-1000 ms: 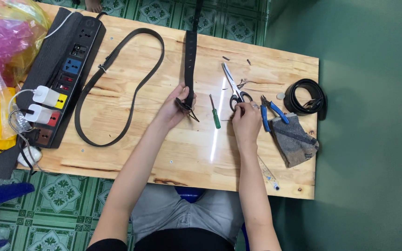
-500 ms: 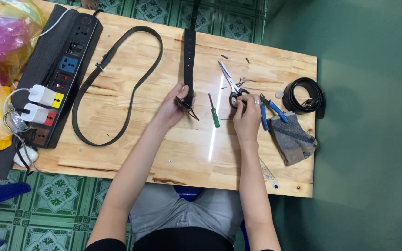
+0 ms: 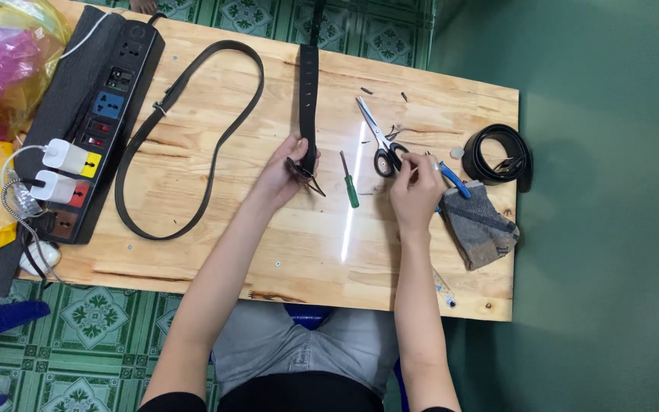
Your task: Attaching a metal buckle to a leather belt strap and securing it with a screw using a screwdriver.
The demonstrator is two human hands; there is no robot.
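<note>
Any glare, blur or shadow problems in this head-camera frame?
Head view: sharp overall; a narrow streak of glare runs down the wooden table between the green screwdriver and the scissors; the left hand on the black belt and the right hand are evenly lit, with soft shadows.

You see everything through one camera on your head, looking almost straight down from well above the wooden table (image 3: 192, 252). It takes in nearly the whole tabletop, your forearms and lap at the bottom edge, tiled floor on the left and a green wall on the right. No second view overlaps it.
</note>
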